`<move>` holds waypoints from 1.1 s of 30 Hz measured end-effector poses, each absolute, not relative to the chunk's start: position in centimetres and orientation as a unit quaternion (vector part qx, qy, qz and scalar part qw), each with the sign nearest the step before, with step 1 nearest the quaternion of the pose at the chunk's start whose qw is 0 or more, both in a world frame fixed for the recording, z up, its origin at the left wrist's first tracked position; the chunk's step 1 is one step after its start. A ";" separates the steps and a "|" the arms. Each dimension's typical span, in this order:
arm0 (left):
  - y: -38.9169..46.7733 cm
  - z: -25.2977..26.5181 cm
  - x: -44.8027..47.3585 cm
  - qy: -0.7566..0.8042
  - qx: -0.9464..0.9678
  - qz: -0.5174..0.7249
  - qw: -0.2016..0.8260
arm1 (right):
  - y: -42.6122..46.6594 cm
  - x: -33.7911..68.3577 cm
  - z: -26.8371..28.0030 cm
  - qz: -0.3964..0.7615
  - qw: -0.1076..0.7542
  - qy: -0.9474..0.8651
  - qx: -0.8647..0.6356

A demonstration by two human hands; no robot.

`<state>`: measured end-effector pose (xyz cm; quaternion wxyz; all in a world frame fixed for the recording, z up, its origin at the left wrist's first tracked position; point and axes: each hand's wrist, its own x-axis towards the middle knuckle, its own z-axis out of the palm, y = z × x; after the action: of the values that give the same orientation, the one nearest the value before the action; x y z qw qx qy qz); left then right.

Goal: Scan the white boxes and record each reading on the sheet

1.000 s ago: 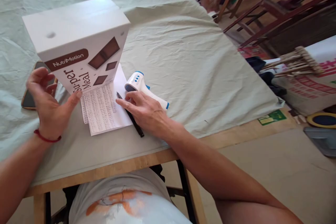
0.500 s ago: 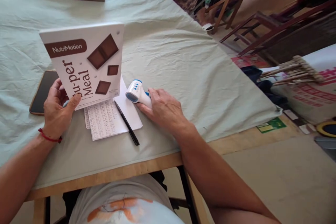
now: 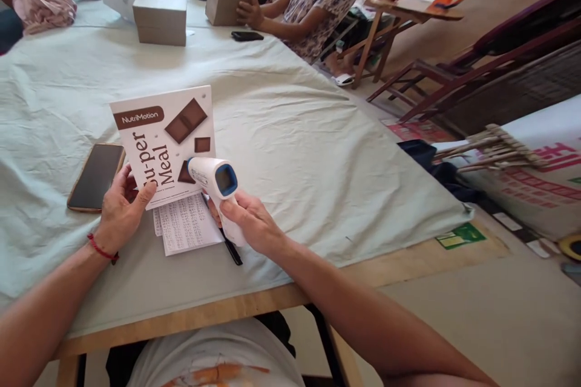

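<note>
My left hand (image 3: 123,201) grips the lower left corner of a white NutriMotion box (image 3: 160,139) with chocolate pieces printed on it, held tilted above the table. My right hand (image 3: 249,217) is wrapped round the handle of a white and blue infrared thermometer (image 3: 213,178). Its small screen faces me, and its front end points at the box, overlapping the box's lower right part in view. Below the box lie sheets of paper with rows of handwriting (image 3: 188,227). A black pen (image 3: 232,249) rests on them, partly hidden by my right hand.
A smartphone (image 3: 96,178) lies left of my left hand on the cloth-covered table (image 3: 290,151). Across it stand a brown carton (image 3: 160,21) and a dark phone (image 3: 247,35). A person's hands hold another carton (image 3: 222,5). A wooden chair (image 3: 426,78) stands to the right.
My right hand has picked the thermometer up from the papers and turned it towards the box. The box appears lower and farther right. The view has tilted up, showing more of the table's far side.
</note>
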<state>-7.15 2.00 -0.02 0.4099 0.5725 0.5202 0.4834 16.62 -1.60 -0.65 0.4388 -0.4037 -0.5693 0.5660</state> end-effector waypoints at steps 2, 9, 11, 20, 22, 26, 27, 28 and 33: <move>2.0 0.0 -7.2 0.521 0.585 0.472 0.404 | -1.4 16.3 -0.7 0.569 0.434 -0.573 -0.399; 2.2 0.4 -7.5 0.516 0.621 0.442 0.391 | -1.5 16.0 -0.7 0.528 0.411 -0.618 -0.412; 2.2 0.6 -7.5 0.517 0.625 0.439 0.387 | -1.5 16.0 -0.9 0.521 0.409 -0.619 -0.422; 2.2 0.6 -7.3 0.508 0.624 0.441 0.398 | -1.8 16.1 -1.0 0.515 0.414 -0.616 -0.428; 2.2 0.5 -7.4 0.511 0.621 0.440 0.399 | -1.8 16.1 -0.8 0.512 0.417 -0.615 -0.430; 2.2 0.3 -7.5 0.525 0.612 0.434 0.402 | -1.8 16.2 -0.5 0.507 0.419 -0.614 -0.436; 2.2 0.3 -7.5 0.522 0.613 0.433 0.404 | -1.8 16.2 -0.4 0.513 0.419 -0.612 -0.432; 2.2 0.3 -7.6 0.517 0.616 0.433 0.407 | -1.8 16.2 -0.4 0.524 0.419 -0.608 -0.426; 2.2 0.4 -7.6 0.501 0.617 0.435 0.423 | -1.8 16.3 0.0 0.608 0.395 -0.578 -0.375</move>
<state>-7.57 2.23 0.36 0.4233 0.6171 0.5007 0.4350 16.32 -1.75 -0.05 0.3945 -0.3748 -0.5780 0.6082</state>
